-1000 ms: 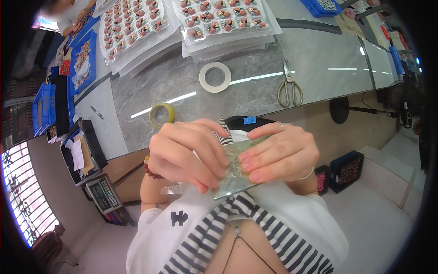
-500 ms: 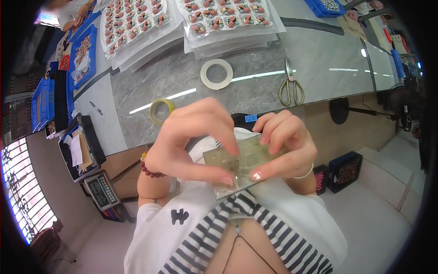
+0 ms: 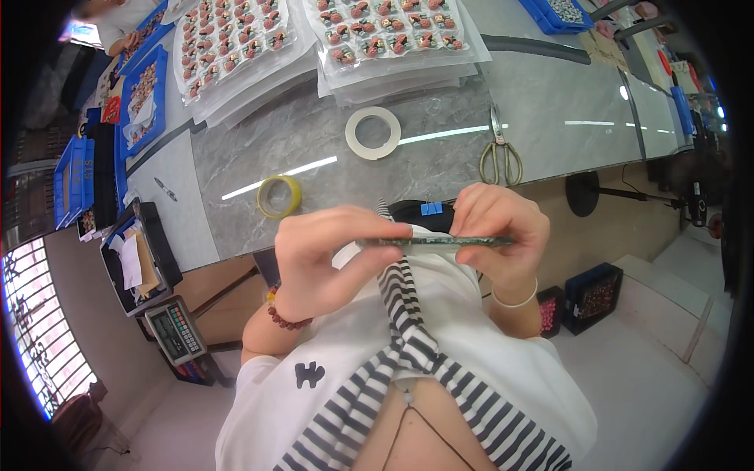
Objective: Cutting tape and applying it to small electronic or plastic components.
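A thin, flat, rectangular greenish piece [image 3: 433, 244] is held edge-on to me, level in front of my chest, beyond the table's front edge. I cannot tell what it is made of. My left hand [image 3: 322, 250] pinches its left end between thumb and fingers. At its right end, my right hand [image 3: 509, 235] grips it with the thumb below and fingertips above. Only the narrow edge shows now, dark and mottled; its broad faces are out of sight.
On the grey table [image 3: 236, 157] lie a yellow tape roll [image 3: 292, 206], a white tape roll [image 3: 352, 133], scissors [image 3: 500, 157] and a pen [image 3: 165, 188]. Stacked clear trays [image 3: 400, 71] of small red pieces stand behind. A scale [image 3: 177, 326] sits at lower left, dark bins [image 3: 593, 298] at right.
The greenish piece has tipped from showing its broad face to edge-on and moved slightly away from me. My left hand has come down and its fingers have closed on the piece's end.
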`<action>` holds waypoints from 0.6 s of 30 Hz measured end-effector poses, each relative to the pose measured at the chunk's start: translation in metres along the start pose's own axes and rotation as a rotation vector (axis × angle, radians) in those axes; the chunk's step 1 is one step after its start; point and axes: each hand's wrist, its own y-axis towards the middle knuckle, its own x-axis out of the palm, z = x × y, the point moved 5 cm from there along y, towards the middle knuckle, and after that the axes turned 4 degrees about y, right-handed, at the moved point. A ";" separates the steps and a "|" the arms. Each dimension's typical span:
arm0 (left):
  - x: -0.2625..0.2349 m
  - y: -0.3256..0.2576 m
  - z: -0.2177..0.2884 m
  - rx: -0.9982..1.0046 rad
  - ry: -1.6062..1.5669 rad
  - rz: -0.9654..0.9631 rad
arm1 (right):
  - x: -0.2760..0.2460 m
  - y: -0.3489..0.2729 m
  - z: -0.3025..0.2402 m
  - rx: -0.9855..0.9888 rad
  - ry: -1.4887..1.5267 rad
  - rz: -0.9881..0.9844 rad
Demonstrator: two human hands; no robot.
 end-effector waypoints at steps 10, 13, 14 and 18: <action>0.029 0.001 -0.066 -0.615 -0.834 -0.107 | -0.004 -0.013 0.041 0.640 0.425 0.290; 0.032 0.003 -0.080 -0.648 -0.925 -0.103 | -0.013 -0.017 0.055 0.688 0.328 0.299; 0.034 0.003 -0.086 -0.669 -0.938 -0.109 | -0.019 -0.020 0.065 0.709 0.237 0.294; 0.018 -0.009 -0.167 -0.758 -0.660 0.155 | -0.074 -0.044 0.153 0.856 0.039 0.279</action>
